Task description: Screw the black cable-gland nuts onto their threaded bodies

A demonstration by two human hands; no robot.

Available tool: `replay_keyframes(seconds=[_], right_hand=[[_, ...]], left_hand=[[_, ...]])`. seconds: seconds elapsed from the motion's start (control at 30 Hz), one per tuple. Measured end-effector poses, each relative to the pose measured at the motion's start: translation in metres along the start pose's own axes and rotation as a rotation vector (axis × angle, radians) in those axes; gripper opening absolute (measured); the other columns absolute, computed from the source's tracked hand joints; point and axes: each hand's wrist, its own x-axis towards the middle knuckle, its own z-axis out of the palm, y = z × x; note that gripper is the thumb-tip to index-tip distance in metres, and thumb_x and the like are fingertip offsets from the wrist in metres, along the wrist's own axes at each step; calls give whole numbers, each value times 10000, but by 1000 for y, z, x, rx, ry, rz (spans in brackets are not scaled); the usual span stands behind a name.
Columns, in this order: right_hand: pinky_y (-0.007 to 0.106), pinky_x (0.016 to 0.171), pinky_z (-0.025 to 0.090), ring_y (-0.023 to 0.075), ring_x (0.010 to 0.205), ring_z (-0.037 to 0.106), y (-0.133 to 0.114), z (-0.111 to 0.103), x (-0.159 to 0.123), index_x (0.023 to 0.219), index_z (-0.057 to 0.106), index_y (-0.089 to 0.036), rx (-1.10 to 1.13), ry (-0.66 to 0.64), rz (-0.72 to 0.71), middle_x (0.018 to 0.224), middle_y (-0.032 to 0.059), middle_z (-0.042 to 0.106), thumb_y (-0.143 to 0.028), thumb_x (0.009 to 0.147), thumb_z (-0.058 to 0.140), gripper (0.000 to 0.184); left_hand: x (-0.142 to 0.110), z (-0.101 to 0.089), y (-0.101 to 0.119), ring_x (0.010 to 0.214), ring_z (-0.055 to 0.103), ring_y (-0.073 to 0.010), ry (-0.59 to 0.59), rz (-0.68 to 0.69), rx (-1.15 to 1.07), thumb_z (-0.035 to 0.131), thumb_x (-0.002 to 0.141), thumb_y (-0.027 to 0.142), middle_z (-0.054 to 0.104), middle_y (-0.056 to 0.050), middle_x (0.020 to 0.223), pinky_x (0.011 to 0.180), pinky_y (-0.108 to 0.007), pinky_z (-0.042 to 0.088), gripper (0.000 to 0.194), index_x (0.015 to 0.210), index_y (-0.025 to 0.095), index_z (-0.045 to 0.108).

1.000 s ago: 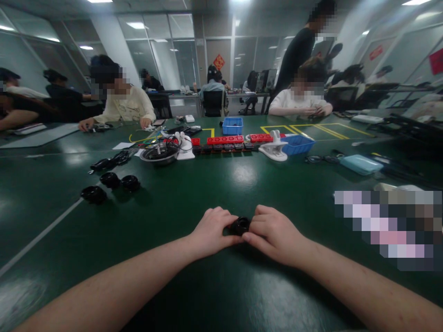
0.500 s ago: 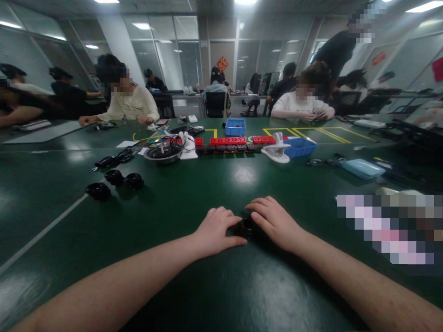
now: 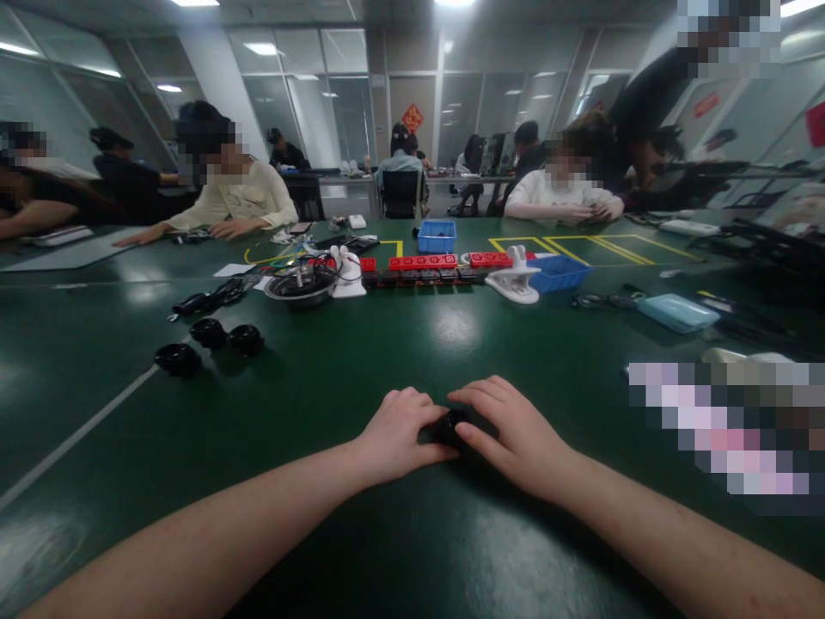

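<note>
A small black round part (image 3: 450, 423), glossy and hollow in the earlier view, sits on the green table in front of me; most of it is now covered by fingers. My left hand (image 3: 400, 434) grips it from the left, thumb on the near side and fingers on the far side. From the right, my right hand (image 3: 512, 430) closes around the same part, its thumb lying across the front and its fingers curving behind. Further left on the table rest more black round pieces, one nearest (image 3: 178, 359) and another to its right (image 3: 246, 340).
Across the table stand a metal bowl (image 3: 300, 292) with cables, a row of red blocks (image 3: 423, 262), a white clip stand (image 3: 516, 282) and a blue bin (image 3: 559, 273). A light-blue pouch (image 3: 678, 313) lies at right. Other people sit opposite.
My right hand has moved left and closed over the black part, its thumb now covering the opening. My left hand keeps its grip nearly in place.
</note>
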Motion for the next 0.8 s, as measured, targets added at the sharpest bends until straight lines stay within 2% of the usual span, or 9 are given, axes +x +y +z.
replay_keyframes(seconds=[0.2,0.8], right_hand=[[363,756,433,191,831,508,-3,3,-2,938,608,-154,-43,-9,-28,887,77,616,-247,811,511,186],[349,725,436,189,807,492,-6,6,-3,926,609,-152,-53,-4,1,842,70,589,-208,796,531,161]], left_hand=[[1,-1,3,818,466,-181,6,-9,-9,569,753,506,557,-6,841,713,-312,337,340,898,199,592],[1,0,2,814,461,-181,17,-7,-22,565,755,507,552,-4,829,715,-308,341,329,862,196,586]])
